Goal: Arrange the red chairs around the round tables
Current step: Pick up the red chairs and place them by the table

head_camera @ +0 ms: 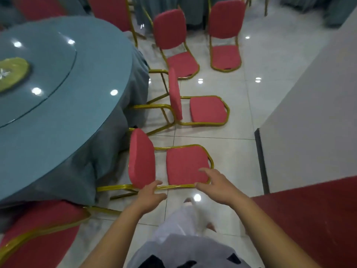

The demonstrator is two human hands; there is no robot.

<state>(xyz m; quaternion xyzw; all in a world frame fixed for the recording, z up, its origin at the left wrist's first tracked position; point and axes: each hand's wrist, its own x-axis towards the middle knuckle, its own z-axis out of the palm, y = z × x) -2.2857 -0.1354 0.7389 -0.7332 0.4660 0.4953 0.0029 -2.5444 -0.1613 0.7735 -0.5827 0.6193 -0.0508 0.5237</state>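
Head view. The round table (58, 113), under a blue-grey cloth, fills the left side. The nearest red chair (185, 167) stands on the tiled floor (241, 161) just beside the table's right edge, backrest toward the cloth and seat facing away. It therefore reads as not yet set in place.

A second chair (207, 111) stands the same way just beyond it. Two more chairs (182, 62) (226, 55) stand farther off, apart from the table edge.

Both arms reach for the nearest chair, probably to turn it seat-first toward the table.
- Left hand (152, 193): fingers spread and straight, over the near gold frame rail (173, 187) below the backrest, holding nothing.
- Right hand (214, 183): fingers spread, over the seat's near outer corner, nothing clasped.

Whether either hand actually touches cannot be told; motion blur smears the fingertips.
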